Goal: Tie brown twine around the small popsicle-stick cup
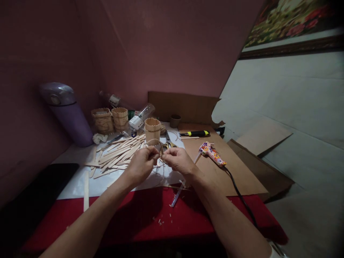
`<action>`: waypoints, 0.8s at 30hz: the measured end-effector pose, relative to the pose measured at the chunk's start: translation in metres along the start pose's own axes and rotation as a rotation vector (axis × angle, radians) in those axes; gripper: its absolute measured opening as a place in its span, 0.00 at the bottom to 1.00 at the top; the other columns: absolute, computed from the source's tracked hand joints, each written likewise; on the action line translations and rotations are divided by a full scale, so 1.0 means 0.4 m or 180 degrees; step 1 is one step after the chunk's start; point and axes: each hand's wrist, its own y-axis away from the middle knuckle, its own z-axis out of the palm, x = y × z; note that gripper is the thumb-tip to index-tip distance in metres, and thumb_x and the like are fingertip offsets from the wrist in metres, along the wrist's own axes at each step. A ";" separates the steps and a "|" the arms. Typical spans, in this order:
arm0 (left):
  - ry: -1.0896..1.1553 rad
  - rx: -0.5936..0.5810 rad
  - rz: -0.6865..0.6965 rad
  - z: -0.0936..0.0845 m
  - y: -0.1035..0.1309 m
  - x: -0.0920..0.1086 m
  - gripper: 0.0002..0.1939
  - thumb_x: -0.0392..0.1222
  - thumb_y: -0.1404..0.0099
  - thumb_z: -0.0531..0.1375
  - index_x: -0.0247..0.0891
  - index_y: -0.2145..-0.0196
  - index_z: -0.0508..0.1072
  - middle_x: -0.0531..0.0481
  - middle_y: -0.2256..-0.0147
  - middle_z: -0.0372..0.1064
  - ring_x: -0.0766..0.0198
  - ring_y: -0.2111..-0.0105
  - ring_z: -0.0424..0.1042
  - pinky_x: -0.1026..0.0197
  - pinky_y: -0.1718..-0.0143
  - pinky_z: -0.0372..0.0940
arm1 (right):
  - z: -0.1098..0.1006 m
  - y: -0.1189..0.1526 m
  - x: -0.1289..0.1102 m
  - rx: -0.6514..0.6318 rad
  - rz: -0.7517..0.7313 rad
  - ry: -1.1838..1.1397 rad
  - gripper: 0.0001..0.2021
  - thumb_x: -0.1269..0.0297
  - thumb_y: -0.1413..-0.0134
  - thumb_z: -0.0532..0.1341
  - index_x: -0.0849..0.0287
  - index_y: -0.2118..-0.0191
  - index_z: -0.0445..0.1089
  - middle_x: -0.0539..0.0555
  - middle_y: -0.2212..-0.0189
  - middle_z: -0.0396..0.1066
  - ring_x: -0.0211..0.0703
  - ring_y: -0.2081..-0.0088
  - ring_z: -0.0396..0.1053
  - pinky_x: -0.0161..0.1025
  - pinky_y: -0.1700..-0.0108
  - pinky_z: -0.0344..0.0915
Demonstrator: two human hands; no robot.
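Observation:
My left hand (143, 163) and my right hand (178, 160) meet near the table's middle, fingertips pinched on a thin length of twine (163, 171). Part of the twine loops up between them and a loose end hangs below. Just behind stands an upright cup made of craft sticks (152, 129), with twine around it. Scissors (170, 144) with yellowish handles lie behind my right hand, partly hidden. To the left of my left hand spreads a pile of loose craft sticks (118, 156). A ball of twine (162, 129) sits partly hidden behind the cup.
Two more stick cups (102, 121), plastic bottles (141, 117) and a purple flask (68, 114) stand at the back left. On the cardboard (236, 175) at right lie a yellow-black cutter (198, 133) and a corded, flower-patterned glue gun (212, 153). A glue stick (177, 194) lies in front.

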 end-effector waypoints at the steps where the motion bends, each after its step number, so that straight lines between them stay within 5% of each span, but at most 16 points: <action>1: 0.0042 -0.0031 0.0020 -0.001 0.000 0.000 0.09 0.39 0.42 0.54 0.36 0.75 0.71 0.53 0.80 0.64 0.68 0.79 0.60 0.66 0.77 0.54 | -0.001 0.001 -0.002 -0.0025 0.0022 -0.0036 0.10 0.59 0.61 0.60 0.60 0.80 0.63 0.44 0.87 0.56 0.29 0.84 0.49 0.30 0.81 0.45; 14: -0.0094 -0.0241 0.0112 -0.010 -0.003 0.005 0.19 0.47 0.42 0.55 0.34 0.85 0.67 0.56 0.85 0.53 0.71 0.81 0.50 0.66 0.80 0.46 | -0.023 0.006 -0.003 -0.0255 -0.0202 0.0521 0.08 0.63 0.56 0.57 0.61 0.79 0.65 0.47 0.83 0.60 0.31 0.79 0.54 0.31 0.77 0.50; 20: 0.0130 -0.0130 -0.0189 -0.005 -0.006 0.004 0.12 0.45 0.47 0.59 0.34 0.79 0.74 0.53 0.82 0.64 0.69 0.79 0.58 0.66 0.78 0.51 | -0.020 0.012 0.000 0.0100 -0.0710 0.1261 0.07 0.67 0.52 0.57 0.60 0.77 0.67 0.49 0.79 0.65 0.34 0.75 0.59 0.33 0.73 0.53; 24: 0.0460 -0.0014 -0.0405 -0.002 -0.008 -0.005 0.12 0.46 0.49 0.61 0.35 0.82 0.70 0.54 0.84 0.61 0.70 0.81 0.56 0.67 0.80 0.50 | -0.019 0.023 -0.010 0.0239 -0.0821 0.1381 0.09 0.65 0.50 0.58 0.59 0.77 0.67 0.51 0.79 0.67 0.35 0.76 0.60 0.34 0.72 0.53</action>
